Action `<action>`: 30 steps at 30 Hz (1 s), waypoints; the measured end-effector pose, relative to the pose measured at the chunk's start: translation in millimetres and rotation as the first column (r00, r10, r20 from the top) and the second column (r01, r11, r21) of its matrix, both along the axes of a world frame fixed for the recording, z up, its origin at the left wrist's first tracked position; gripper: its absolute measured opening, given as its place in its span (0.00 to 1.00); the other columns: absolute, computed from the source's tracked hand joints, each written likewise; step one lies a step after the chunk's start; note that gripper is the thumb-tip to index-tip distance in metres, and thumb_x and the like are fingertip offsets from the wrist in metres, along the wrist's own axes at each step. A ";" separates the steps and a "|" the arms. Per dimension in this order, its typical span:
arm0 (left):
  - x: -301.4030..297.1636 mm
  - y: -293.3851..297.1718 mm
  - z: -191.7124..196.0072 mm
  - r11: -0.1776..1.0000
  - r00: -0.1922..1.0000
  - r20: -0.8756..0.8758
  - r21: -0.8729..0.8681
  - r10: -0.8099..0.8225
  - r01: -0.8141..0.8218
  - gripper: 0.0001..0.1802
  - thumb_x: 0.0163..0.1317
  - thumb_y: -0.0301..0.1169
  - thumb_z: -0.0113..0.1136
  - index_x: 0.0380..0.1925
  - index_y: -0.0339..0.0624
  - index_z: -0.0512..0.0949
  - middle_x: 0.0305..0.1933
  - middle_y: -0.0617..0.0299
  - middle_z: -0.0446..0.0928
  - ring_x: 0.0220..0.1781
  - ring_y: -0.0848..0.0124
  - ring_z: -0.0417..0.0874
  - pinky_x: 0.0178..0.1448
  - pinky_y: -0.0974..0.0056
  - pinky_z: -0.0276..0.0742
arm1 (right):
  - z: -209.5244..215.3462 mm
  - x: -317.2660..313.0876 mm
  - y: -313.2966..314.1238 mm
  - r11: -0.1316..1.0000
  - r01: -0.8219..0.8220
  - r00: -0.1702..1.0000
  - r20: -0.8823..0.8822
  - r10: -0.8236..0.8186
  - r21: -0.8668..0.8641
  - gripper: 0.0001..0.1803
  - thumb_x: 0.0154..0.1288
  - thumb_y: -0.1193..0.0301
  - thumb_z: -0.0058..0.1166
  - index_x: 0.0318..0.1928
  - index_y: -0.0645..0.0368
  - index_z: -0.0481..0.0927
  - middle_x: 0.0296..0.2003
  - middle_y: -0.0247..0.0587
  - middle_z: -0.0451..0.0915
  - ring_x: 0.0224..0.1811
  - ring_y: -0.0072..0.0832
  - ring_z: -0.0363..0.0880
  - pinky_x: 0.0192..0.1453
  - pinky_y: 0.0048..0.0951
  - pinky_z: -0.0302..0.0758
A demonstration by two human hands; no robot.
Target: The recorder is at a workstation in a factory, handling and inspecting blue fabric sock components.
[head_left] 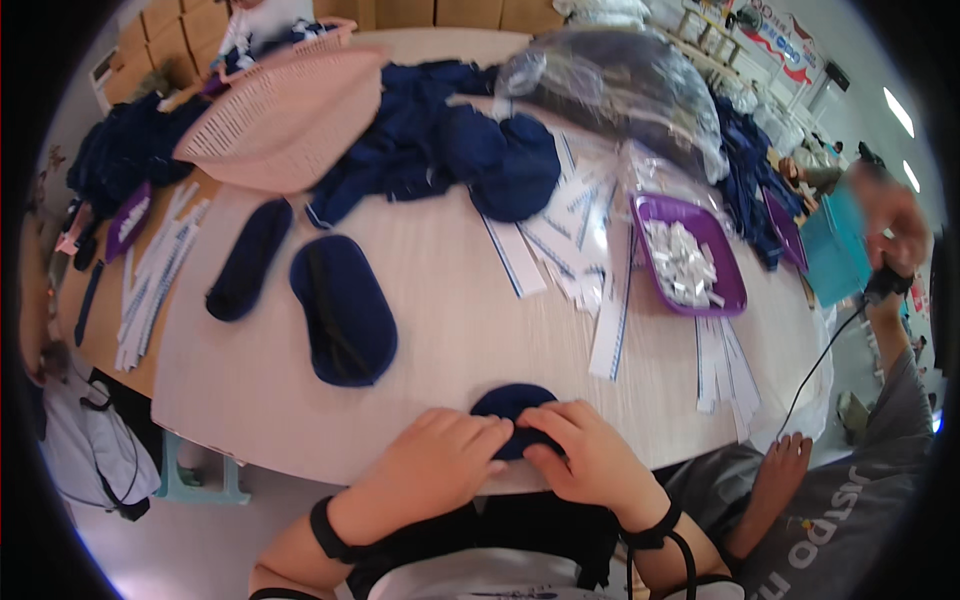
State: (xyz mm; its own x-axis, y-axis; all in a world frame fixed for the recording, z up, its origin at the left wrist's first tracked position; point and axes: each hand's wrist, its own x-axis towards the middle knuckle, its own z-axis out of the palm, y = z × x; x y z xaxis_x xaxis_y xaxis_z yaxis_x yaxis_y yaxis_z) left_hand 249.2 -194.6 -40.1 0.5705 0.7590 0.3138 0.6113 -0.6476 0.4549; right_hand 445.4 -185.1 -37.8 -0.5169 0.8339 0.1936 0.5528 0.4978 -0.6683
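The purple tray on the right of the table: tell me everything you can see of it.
The purple tray is a shallow rounded rectangle with a raised rim; it looks like plastic. It lies flat on the pale table, right of centre, and holds a heap of small white pieces. White paper strips lie against its near edge, more strips lie at its left, and clear plastic bags lie behind it. No hand touches it.
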 end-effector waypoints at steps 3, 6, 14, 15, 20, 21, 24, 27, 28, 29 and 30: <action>0.1 -1.5 -2.8 0.998 0.999 0.051 -0.055 0.016 -0.014 0.22 0.44 0.34 0.63 0.41 0.41 0.73 0.39 0.59 0.75 0.39 0.61 0.75 0.45 0.61 0.67 | 1.9 2.0 0.9 0.998 -0.008 1.000 0.020 0.009 -0.056 0.18 0.49 0.74 0.54 0.43 0.58 0.73 0.39 0.44 0.73 0.40 0.41 0.70 0.43 0.34 0.70; 4.8 -3.4 -4.2 0.996 0.997 0.078 -0.089 0.029 -0.022 0.22 0.42 0.33 0.64 0.40 0.41 0.73 0.39 0.59 0.75 0.39 0.61 0.75 0.45 0.61 0.67 | 3.3 5.6 -2.4 0.997 0.000 0.998 0.055 0.004 -0.081 0.18 0.49 0.73 0.55 0.44 0.57 0.73 0.39 0.43 0.73 0.40 0.40 0.71 0.44 0.34 0.71; 12.4 -7.2 0.6 0.986 0.996 0.072 -0.161 0.060 -0.048 0.21 0.41 0.29 0.64 0.39 0.39 0.74 0.37 0.58 0.75 0.38 0.61 0.74 0.44 0.61 0.67 | -8.7 15.1 -5.5 0.963 -0.133 0.989 0.090 0.115 0.236 0.17 0.45 0.74 0.57 0.40 0.56 0.75 0.39 0.37 0.73 0.42 0.36 0.72 0.45 0.32 0.72; 13.0 -5.8 1.8 0.982 0.995 0.071 -0.182 0.065 -0.051 0.21 0.41 0.30 0.63 0.39 0.38 0.74 0.37 0.58 0.75 0.37 0.61 0.74 0.43 0.60 0.67 | -9.2 14.5 -4.9 0.965 -0.129 0.990 0.089 0.112 0.228 0.17 0.45 0.74 0.57 0.40 0.56 0.75 0.39 0.37 0.73 0.42 0.36 0.72 0.45 0.32 0.72; 15.0 4.4 6.0 0.970 0.996 0.030 -0.234 0.078 -0.069 0.19 0.43 0.32 0.62 0.37 0.36 0.74 0.35 0.56 0.75 0.36 0.60 0.74 0.42 0.60 0.67 | -9.7 11.8 8.1 0.996 -0.070 0.998 0.010 0.069 0.048 0.17 0.46 0.76 0.55 0.42 0.57 0.74 0.37 0.39 0.72 0.38 0.37 0.71 0.41 0.32 0.71; 14.8 6.4 6.4 0.969 0.997 -0.022 -0.234 0.071 -0.074 0.19 0.44 0.33 0.61 0.37 0.37 0.74 0.35 0.56 0.75 0.36 0.60 0.73 0.42 0.60 0.67 | -9.2 10.8 9.9 0.997 -0.068 0.998 0.002 0.068 0.032 0.17 0.48 0.76 0.54 0.42 0.57 0.74 0.37 0.40 0.72 0.38 0.38 0.70 0.41 0.32 0.71; 16.9 7.5 10.5 0.980 0.990 -0.118 -0.175 0.071 -0.091 0.19 0.43 0.34 0.62 0.37 0.37 0.74 0.35 0.57 0.74 0.37 0.61 0.72 0.43 0.60 0.66 | -9.7 10.9 12.3 0.999 -0.045 0.999 -0.025 0.045 -0.015 0.17 0.49 0.76 0.54 0.43 0.58 0.74 0.38 0.41 0.72 0.38 0.39 0.70 0.41 0.32 0.70; 17.5 5.5 5.9 0.997 0.993 -0.087 -0.022 0.074 -0.077 0.20 0.42 0.34 0.63 0.37 0.39 0.74 0.36 0.59 0.73 0.38 0.62 0.72 0.43 0.60 0.66 | -11.0 8.1 13.1 0.999 -0.016 0.998 -0.058 0.014 -0.033 0.16 0.50 0.77 0.53 0.42 0.59 0.74 0.37 0.43 0.73 0.37 0.40 0.70 0.41 0.33 0.70; 16.7 4.3 3.5 0.995 0.998 -0.014 0.077 0.058 -0.056 0.21 0.41 0.33 0.63 0.37 0.39 0.74 0.37 0.60 0.73 0.39 0.63 0.72 0.44 0.60 0.66 | -10.1 7.0 13.2 0.999 -0.016 0.998 -0.060 0.014 -0.032 0.16 0.50 0.77 0.53 0.42 0.59 0.74 0.37 0.43 0.73 0.37 0.40 0.70 0.41 0.33 0.70; 15.6 3.7 1.5 0.995 0.998 -0.015 0.077 0.057 -0.056 0.21 0.41 0.33 0.63 0.37 0.39 0.74 0.37 0.60 0.73 0.39 0.63 0.72 0.44 0.60 0.66 | -9.0 6.0 13.3 0.999 -0.009 0.998 -0.068 0.006 -0.045 0.15 0.50 0.77 0.53 0.42 0.59 0.74 0.37 0.43 0.73 0.37 0.40 0.70 0.41 0.33 0.69; 14.5 3.2 -0.6 0.995 0.998 -0.013 0.079 0.064 -0.063 0.21 0.40 0.32 0.64 0.37 0.40 0.74 0.37 0.61 0.73 0.39 0.63 0.72 0.44 0.60 0.66 | -8.3 4.9 12.9 0.998 -0.002 0.997 -0.076 -0.003 -0.057 0.15 0.50 0.77 0.53 0.42 0.60 0.74 0.37 0.44 0.73 0.37 0.40 0.70 0.41 0.34 0.69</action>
